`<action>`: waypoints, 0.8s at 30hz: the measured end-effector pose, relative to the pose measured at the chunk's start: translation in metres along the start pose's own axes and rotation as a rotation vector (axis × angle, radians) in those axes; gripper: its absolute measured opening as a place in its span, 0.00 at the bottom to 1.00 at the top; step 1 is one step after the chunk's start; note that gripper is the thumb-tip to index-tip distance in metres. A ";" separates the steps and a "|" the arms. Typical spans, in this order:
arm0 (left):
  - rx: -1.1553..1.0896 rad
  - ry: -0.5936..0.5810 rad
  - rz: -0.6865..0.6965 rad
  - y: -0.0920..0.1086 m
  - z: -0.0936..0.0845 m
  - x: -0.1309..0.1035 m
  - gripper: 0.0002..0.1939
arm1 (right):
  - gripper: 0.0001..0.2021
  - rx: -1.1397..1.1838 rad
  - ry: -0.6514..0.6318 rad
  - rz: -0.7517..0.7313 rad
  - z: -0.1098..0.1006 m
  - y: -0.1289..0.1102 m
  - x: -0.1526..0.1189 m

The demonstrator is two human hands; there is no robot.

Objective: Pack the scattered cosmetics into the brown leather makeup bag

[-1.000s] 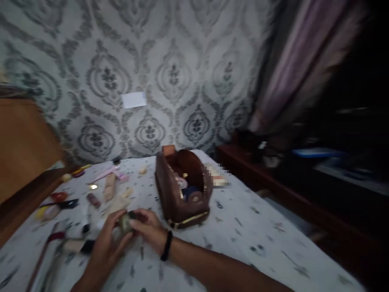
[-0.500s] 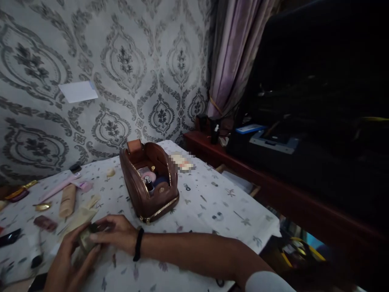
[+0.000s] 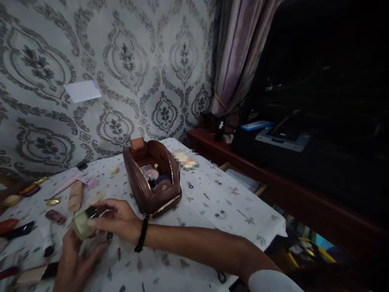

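Observation:
My right hand (image 3: 118, 219), with a black band at its wrist, is closed around a small pale yellow-green jar (image 3: 81, 225) with a dark lid, tilted over the table's left side. Just below the jar is my left hand (image 3: 75, 259), its thumb and fingers apart. One left finger reaches up to the jar's lower side; whether it presses there I cannot tell. Behind my right wrist stands an unzipped brown cosmetic bag (image 3: 138, 184), holding a small black-capped bottle (image 3: 151, 181), a pink round item (image 3: 152, 174) and other small things.
On the patterned tablecloth (image 3: 206, 215) at left lie a beige tube (image 3: 75, 196), a pink tube (image 3: 68, 183), a gold oval item (image 3: 53, 201), a dark reddish item (image 3: 56, 217) and several other cosmetics. A partly open drawer (image 3: 243, 180) is beyond the table's right edge.
The jar has risen slightly and tipped in my right hand, showing more of its pale side. My left thumb has come away from it. The view has shifted slightly.

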State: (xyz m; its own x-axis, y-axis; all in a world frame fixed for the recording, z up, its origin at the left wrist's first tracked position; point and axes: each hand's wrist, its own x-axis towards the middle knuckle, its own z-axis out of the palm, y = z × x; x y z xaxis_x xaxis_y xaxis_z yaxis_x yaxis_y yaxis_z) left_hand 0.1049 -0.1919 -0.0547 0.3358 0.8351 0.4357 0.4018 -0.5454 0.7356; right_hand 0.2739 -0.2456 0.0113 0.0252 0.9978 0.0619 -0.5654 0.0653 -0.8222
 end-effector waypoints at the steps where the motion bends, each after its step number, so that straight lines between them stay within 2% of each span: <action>1: 0.061 -0.025 0.027 0.000 -0.001 0.001 0.33 | 0.35 -0.006 -0.033 -0.010 0.003 -0.008 -0.002; 4: 0.239 -0.113 0.108 -0.003 0.001 0.004 0.25 | 0.34 -0.107 -0.116 -0.064 0.009 -0.031 -0.009; 8: 0.304 -0.141 0.185 0.000 0.013 0.003 0.20 | 0.26 -0.340 -0.213 -0.210 0.007 -0.070 -0.013; 10: 0.276 -0.197 0.189 0.011 0.019 0.001 0.21 | 0.23 -0.458 -0.260 -0.259 0.003 -0.097 -0.017; 13: 0.189 -0.319 0.155 0.036 0.026 0.000 0.23 | 0.19 -0.633 -0.248 -0.338 -0.009 -0.142 -0.025; 15: 0.109 -0.375 0.086 0.053 0.030 0.003 0.25 | 0.18 -0.697 -0.223 -0.388 -0.020 -0.166 -0.032; 19: -0.135 -0.336 -0.042 0.074 0.046 0.014 0.23 | 0.19 -0.833 -0.127 -0.404 -0.046 -0.192 -0.038; 21: -0.256 -0.267 -0.075 0.072 0.059 0.019 0.21 | 0.19 -0.910 -0.076 -0.424 -0.057 -0.195 -0.036; 24: -0.361 -0.183 -0.128 0.060 0.076 0.024 0.21 | 0.17 -1.045 -0.042 -0.469 -0.068 -0.198 -0.030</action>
State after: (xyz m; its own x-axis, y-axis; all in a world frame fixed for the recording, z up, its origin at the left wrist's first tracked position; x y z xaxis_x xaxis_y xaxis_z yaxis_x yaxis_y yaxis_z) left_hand 0.2022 -0.2106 -0.0398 0.4612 0.8503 0.2537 0.1366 -0.3505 0.9265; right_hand 0.4411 -0.2870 0.1334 0.0144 0.8721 0.4891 0.4546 0.4299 -0.7801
